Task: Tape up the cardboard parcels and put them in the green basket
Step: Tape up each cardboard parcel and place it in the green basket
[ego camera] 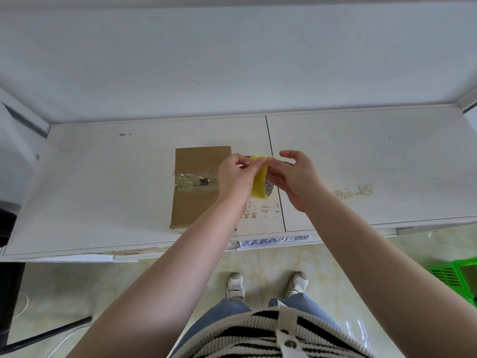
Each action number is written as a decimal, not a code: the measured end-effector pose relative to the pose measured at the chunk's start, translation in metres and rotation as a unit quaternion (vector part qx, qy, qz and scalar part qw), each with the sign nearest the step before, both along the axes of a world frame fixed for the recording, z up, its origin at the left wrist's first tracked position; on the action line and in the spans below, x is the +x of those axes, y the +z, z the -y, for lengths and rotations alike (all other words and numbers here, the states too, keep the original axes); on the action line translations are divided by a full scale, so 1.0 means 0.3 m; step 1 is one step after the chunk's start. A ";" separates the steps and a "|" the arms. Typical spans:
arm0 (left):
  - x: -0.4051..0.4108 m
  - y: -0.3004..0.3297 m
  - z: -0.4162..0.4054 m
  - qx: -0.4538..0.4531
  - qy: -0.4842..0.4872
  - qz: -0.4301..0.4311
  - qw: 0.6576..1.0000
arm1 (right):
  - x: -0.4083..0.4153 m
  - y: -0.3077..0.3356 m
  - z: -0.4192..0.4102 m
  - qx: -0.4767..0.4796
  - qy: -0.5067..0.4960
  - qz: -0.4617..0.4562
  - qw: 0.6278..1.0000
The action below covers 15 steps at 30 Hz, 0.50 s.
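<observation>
Left hand [233, 174] pinching yellow tape roll [260, 180], right hand [296, 177] cradling it, flat brown cardboard parcel [196, 187] beside

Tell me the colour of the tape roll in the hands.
Yellow; the tape roll shows best in the head view.

The green slatted plastic basket [458, 276] is cut off by the right edge, so only one corner shows, and what sits inside it cannot be told. The left hand [236, 177] and forearm hide the right edge and near right corner of the flat brown cardboard parcel [197, 187]. The yellow roll of tape [260, 186] is partly covered by both hands; the right hand [296, 177] hides its far side, and whether a loose end is lifted is too small to tell. A dark object [7, 267] at the left edge is cropped and unidentifiable
</observation>
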State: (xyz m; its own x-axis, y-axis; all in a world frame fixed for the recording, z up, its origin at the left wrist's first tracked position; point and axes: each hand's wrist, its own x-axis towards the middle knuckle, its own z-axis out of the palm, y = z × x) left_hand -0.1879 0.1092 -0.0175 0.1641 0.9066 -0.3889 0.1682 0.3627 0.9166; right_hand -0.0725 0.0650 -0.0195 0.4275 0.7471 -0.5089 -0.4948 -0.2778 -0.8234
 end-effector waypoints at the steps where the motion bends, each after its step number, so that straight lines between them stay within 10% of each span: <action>1: 0.000 -0.002 0.000 0.000 -0.002 -0.003 1.000 | -0.002 0.001 0.002 -0.004 -0.009 0.006 1.000; 15: 0.090 -0.053 0.051 0.123 -0.033 -0.037 0.991 | 0.064 0.015 0.075 -0.030 -0.053 -0.060 0.996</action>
